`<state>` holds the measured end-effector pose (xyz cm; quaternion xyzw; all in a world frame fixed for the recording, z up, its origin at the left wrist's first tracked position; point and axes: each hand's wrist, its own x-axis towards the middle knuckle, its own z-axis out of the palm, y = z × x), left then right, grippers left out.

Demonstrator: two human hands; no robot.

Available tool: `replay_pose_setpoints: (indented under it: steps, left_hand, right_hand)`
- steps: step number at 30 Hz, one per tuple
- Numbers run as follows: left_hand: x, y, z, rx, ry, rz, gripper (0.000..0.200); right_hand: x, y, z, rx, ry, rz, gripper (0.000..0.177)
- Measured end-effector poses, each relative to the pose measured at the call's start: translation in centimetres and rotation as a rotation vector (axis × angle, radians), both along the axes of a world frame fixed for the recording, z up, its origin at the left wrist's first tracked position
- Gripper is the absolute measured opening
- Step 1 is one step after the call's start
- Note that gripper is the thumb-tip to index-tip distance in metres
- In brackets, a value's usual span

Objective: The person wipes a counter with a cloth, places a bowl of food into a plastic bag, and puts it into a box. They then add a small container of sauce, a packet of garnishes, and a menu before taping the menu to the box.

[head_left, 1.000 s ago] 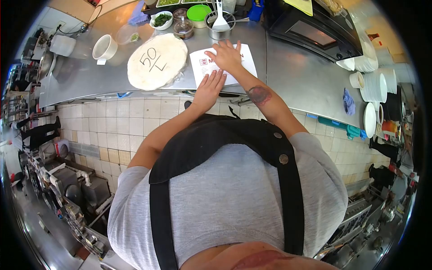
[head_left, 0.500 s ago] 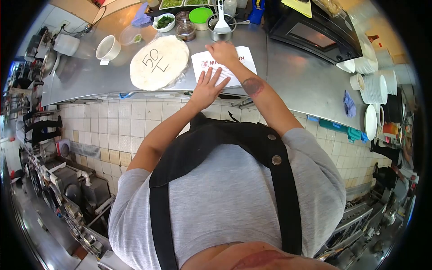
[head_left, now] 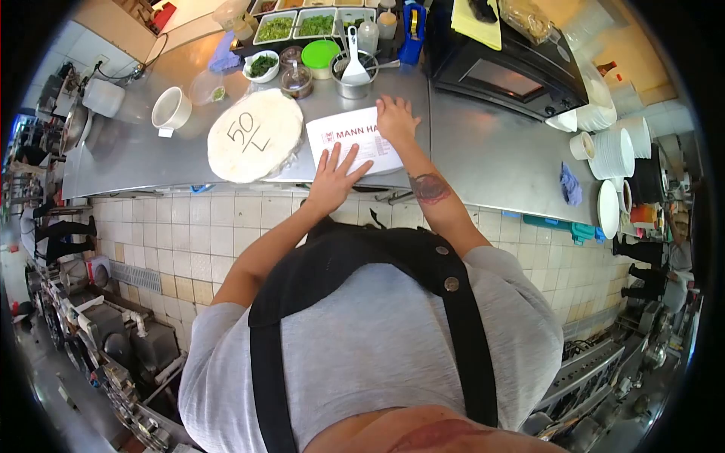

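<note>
A white printed paper with red heading letters lies flat on the steel counter. My left hand rests on its lower near part with the fingers spread. At the paper's upper right my right hand lies with its fingers apart, covering the end of the heading. Left of the paper is a round, pale, flat disc marked "50/L", with clear plastic at its edge. Just beyond the paper stands a metal pot holding a white spatula and other utensils.
A green-lidded tub, a bowl of greens and a white tub stand left of the pot. Trays of chopped greens are behind. A black microwave, stacked plates and a blue cloth are rightward.
My right hand has moved from across the paper's top to its upper right, uncovering more of the heading. My left hand stays on the paper. The view has shifted slightly.
</note>
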<state>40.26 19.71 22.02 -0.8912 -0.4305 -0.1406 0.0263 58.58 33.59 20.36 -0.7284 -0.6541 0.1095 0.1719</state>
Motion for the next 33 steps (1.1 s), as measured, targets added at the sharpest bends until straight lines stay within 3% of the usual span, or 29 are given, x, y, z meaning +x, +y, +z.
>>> replay_pose_setpoints:
  steps: [4,10,15,19,25,33]
  left_hand:
    - [-0.1,0.2,-0.2,0.002,-0.011,-0.001,0.062]
    - [-0.2,0.3,0.0,-0.042,-0.037,-0.001,0.063]
    - [-0.3,0.7,0.1,-0.067,-0.050,-0.016,0.062]
    - [-0.3,1.0,0.1,-0.102,-0.050,-0.025,0.063]
    - [-0.3,1.1,-0.5,-0.080,-0.057,-0.030,0.063]
    - [-0.4,1.1,-0.4,-0.077,-0.050,-0.035,0.063]
  right_hand:
    - [0.8,2.0,0.9,-0.091,0.002,-0.079,0.039]
    - [5.3,9.9,0.0,0.451,0.363,-0.209,0.030]
    - [6.4,20.4,0.2,0.704,0.344,-0.446,0.061]
    - [6.0,22.8,0.4,0.425,0.455,-0.520,0.065]
    - [5.9,20.7,2.2,0.393,0.374,-0.483,0.060]
    - [4.4,17.1,1.0,0.559,0.337,-0.532,0.053]
